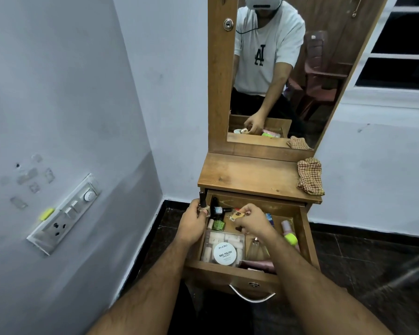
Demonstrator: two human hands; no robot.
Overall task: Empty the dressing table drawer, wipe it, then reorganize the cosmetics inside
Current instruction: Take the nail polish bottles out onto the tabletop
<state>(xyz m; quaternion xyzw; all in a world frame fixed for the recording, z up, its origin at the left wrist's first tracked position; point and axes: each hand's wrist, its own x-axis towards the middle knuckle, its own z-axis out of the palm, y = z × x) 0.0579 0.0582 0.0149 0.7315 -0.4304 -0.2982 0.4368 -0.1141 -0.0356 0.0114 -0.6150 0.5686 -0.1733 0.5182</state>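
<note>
Cosmetics in both hands [192,222] [253,220] over drawer [230,270]

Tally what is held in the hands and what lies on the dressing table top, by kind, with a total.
Nail polish bottles with black caps, gripped in the left hand: 1
Small yellow packets with a dark round logo, pinched in the right hand: 1
Red-and-cream checked cloths on the wooden dressing table top: 1
Total: 3

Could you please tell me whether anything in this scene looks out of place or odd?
The drawer is a jumble: bottles lie tipped at mixed angles. Torn tape scraps dot the wall above the switch panel.
</note>
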